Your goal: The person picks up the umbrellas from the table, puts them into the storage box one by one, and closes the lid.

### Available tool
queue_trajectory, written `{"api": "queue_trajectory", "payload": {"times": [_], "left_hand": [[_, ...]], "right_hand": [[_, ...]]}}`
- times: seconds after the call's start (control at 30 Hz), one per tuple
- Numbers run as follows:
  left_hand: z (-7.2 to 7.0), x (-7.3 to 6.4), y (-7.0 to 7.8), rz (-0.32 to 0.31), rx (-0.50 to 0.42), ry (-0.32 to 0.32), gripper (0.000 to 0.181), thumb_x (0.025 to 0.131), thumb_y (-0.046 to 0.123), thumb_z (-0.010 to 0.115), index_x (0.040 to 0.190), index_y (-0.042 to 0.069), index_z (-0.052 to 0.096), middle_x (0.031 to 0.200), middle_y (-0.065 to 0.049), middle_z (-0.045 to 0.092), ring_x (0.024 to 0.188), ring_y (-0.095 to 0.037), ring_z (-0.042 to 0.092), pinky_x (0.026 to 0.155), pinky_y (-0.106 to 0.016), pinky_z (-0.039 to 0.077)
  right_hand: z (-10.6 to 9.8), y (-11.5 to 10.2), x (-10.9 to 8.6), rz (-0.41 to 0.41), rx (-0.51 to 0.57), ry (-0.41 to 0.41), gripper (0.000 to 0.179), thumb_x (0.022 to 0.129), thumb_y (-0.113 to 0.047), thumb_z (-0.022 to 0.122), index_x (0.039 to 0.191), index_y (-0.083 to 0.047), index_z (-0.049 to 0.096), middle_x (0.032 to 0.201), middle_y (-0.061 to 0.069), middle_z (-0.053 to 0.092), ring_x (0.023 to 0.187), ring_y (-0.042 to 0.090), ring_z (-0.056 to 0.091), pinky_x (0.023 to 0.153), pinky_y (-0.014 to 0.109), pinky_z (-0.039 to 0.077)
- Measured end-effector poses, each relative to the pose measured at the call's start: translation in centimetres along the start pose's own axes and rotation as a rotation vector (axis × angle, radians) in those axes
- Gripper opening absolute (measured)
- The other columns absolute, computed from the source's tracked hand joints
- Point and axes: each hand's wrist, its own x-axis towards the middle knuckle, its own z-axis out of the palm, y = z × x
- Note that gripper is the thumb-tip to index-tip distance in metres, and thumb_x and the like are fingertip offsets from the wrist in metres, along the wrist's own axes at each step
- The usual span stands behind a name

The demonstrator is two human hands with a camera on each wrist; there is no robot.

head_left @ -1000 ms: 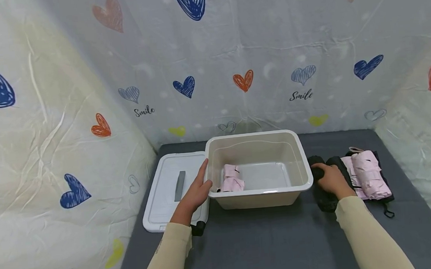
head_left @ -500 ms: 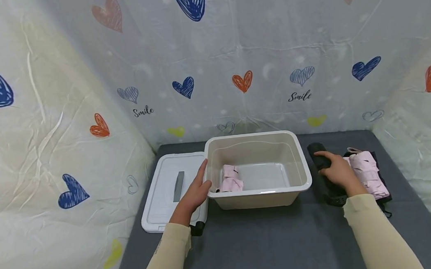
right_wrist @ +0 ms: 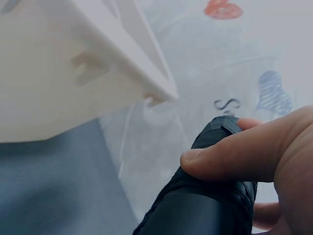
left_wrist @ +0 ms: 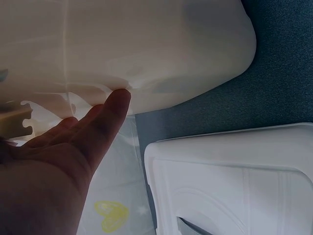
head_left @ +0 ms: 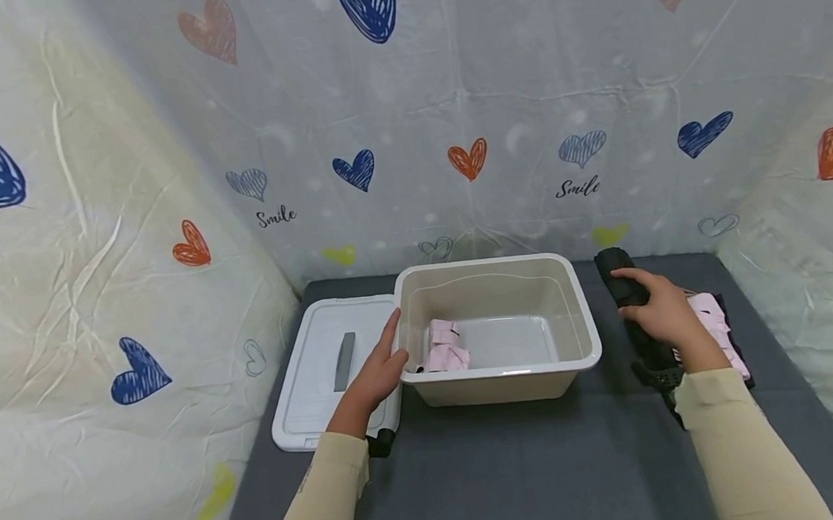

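My left hand [head_left: 378, 374] rests its straight fingers against the left wall of a beige plastic storage box [head_left: 496, 389]. In the left wrist view, the fingertips [left_wrist: 120, 98] meet the box's outer side. A small pink rolled cloth bundle [head_left: 447, 345] lies inside the box at the left. To the right of the box, my right hand [head_left: 663, 316] grips a black rolled-up bundle [head_left: 613, 265], tilted with its far end toward the back wall. The right wrist view shows the thumb pressed over this black bundle [right_wrist: 195, 210], with fingers behind it.
A white lid [head_left: 305, 378] with a grey handle [head_left: 346, 361] lies left of the box. A pink rolled bundle [head_left: 714, 321] lies at the right, partly hidden behind my right hand. The grey-covered table [head_left: 515, 469] ends at a heart-printed curtain [head_left: 407, 101].
My right hand has drawn the black bundle up and away from beside the pink one, moving slightly right and toward the back. The left hand stays at the box.
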Motion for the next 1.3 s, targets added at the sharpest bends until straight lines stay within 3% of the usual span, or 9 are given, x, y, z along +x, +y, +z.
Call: {"api": "queue_trajectory", "payload": {"times": [0.43,0.7,0.77,1.03,1.3], "left_hand": [[0.1,0.0,0.1,-0.009,-0.001,0.003,0.073,0.095,0.017,0.035,0.153,0.045,0.001,0.164,0.003,0.009,0.149,-0.029,0.017,0.11,-0.063,0.025],[0.1,-0.1,-0.1,-0.003,0.008,0.004,0.073,0.095,0.016,0.036,0.154,0.041,0.001,0.164,0.0,0.01,0.148,-0.03,0.017,0.11,-0.063,0.024],[0.0,-0.4,0.4,-0.006,0.007,-0.002,0.073,0.095,0.014,0.035,0.155,0.038,0.001,0.164,-0.001,0.009,0.148,-0.031,0.016,0.11,-0.064,0.024],[0.0,0.1,0.0,-0.023,0.002,0.013,0.073,0.095,0.019,0.037,0.152,0.048,0.002,0.163,0.004,0.01,0.148,-0.029,0.017,0.11,-0.064,0.025],[-0.1,0.1,0.0,-0.02,0.007,0.013,0.073,0.095,0.017,0.036,0.153,0.044,0.002,0.163,0.001,0.011,0.147,-0.03,0.02,0.11,-0.063,0.025]], "right_hand": [[-1.5,-2.2,-0.6,-0.005,-0.002,0.051,0.066,0.088,-0.013,0.063,0.149,-0.021,0.038,0.149,0.031,0.032,0.117,0.052,0.047,0.08,0.062,0.048],[-1.9,-3.0,-0.9,-0.027,0.006,0.069,0.066,0.089,-0.014,0.064,0.149,-0.023,0.038,0.152,0.027,0.031,0.123,0.052,0.042,0.087,0.066,0.044],[-2.1,-3.3,-1.0,-0.036,0.008,0.068,0.066,0.089,-0.014,0.064,0.149,-0.023,0.039,0.151,0.027,0.032,0.121,0.052,0.044,0.086,0.065,0.045],[-2.8,-4.7,-1.2,-0.057,0.014,0.065,0.067,0.089,-0.013,0.065,0.149,-0.024,0.038,0.155,0.025,0.028,0.126,0.052,0.042,0.089,0.068,0.042],[-3.5,-5.8,-1.5,-0.098,0.017,0.022,0.066,0.089,-0.016,0.067,0.148,-0.028,0.039,0.157,0.021,0.026,0.138,0.05,0.028,0.099,0.071,0.03]]}}
